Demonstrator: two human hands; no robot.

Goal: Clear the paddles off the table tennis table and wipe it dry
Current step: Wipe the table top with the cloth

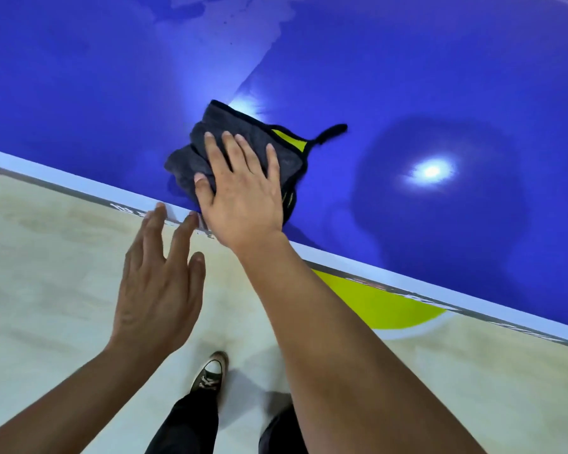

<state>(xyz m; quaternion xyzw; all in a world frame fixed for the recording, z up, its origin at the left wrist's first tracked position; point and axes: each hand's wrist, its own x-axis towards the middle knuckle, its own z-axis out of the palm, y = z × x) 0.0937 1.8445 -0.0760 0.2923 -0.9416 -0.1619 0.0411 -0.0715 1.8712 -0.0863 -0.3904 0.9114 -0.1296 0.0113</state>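
The right hand (240,188) lay flat, fingers straight, on the cloth (243,139); the left hand (158,283) was open, holding nothing.

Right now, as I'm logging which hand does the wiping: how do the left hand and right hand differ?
The right hand lies flat on the grey cloth, pressing it onto the blue table; the left hand touches no cloth. The right hand is over the table; the left hand is mostly over the floor, fingertips at the table's white edge. Both are bare, with straight fingers, holding nothing.
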